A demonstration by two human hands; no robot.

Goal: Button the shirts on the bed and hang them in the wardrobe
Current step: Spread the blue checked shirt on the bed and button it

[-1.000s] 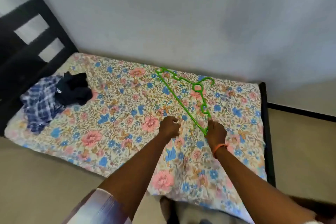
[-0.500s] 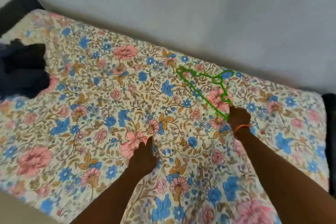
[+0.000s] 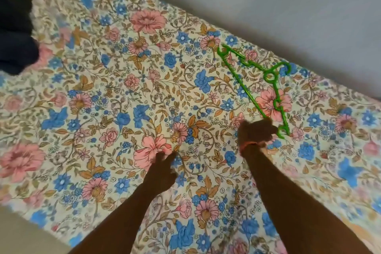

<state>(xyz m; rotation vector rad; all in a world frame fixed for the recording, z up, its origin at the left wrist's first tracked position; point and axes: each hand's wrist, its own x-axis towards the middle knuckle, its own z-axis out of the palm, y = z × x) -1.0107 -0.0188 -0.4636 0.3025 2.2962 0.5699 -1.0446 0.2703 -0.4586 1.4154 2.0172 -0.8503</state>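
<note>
The bed [image 3: 86, 109] is lying under a floral sheet in pink, blue and tan, filling most of the view, with its far edge running along a grey wall [image 3: 288, 6] and its near edge showing a strip of pale floor [image 3: 24, 231] at the lower left. A green hanger [image 3: 245, 88] is lying flat on the sheet near the far edge, its hook pointing toward the wall and its long bar running diagonally toward the right hand. The right hand [image 3: 255, 132] is resting at the near end of the hanger, with an orange band [image 3: 247, 145] sitting on the wrist; its fingers are curling downward beside the lower tip of the hanger, but the hand is dark and seen from behind, so whether they are gripping the plastic or merely touching it cannot be told. The left hand [image 3: 160, 175] is hovering over or pressing on the sheet, well apart from the hanger, with its fingers [image 3: 165, 156] extending forward in a loose, relaxed spread and holding nothing. A dark garment [image 3: 16, 33] is lying bunched at the left edge of the bed, partly cut off by the frame and well apart from both hands; its blurred outline is not showing whether it is a shirt or whether any buttons are done up. Both forearms are reaching in from the bottom of the view, bare to the frame edge.
</note>
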